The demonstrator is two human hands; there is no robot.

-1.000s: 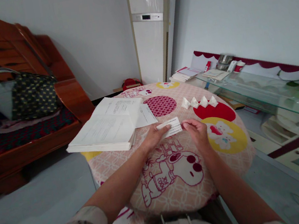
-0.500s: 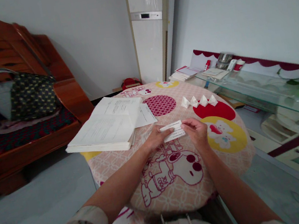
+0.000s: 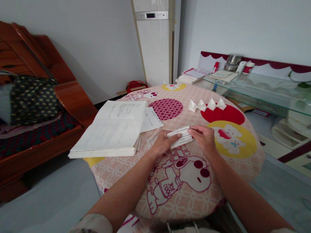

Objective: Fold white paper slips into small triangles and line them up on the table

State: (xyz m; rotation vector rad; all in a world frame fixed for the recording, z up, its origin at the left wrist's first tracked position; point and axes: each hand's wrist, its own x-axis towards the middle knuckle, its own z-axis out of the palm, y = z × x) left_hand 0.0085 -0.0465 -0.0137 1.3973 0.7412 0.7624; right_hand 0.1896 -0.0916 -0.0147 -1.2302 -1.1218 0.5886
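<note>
A small white strip of printed paper (image 3: 180,136) lies folded lengthwise on the round table's cartoon-print cloth (image 3: 180,179). My left hand (image 3: 162,143) presses on the strip's left end with thumb and fingers pinched on it. My right hand (image 3: 205,137) pinches the strip's right end. Several small folded white paper pieces (image 3: 207,105) stand in a row beyond my hands, on the red and pink circles of the cloth.
An open stack of printed sheets (image 3: 110,131) and a loose page (image 3: 150,119) lie at the table's left. A wooden bench (image 3: 25,113) with a dotted bag (image 3: 32,98) is at left. A glass shelf unit (image 3: 282,96) runs along the right; a tall white appliance (image 3: 156,29) stands behind.
The paper strip, flat and wider a second ago, has been folded over towards me into a narrower band. Both hands have stayed at its ends.
</note>
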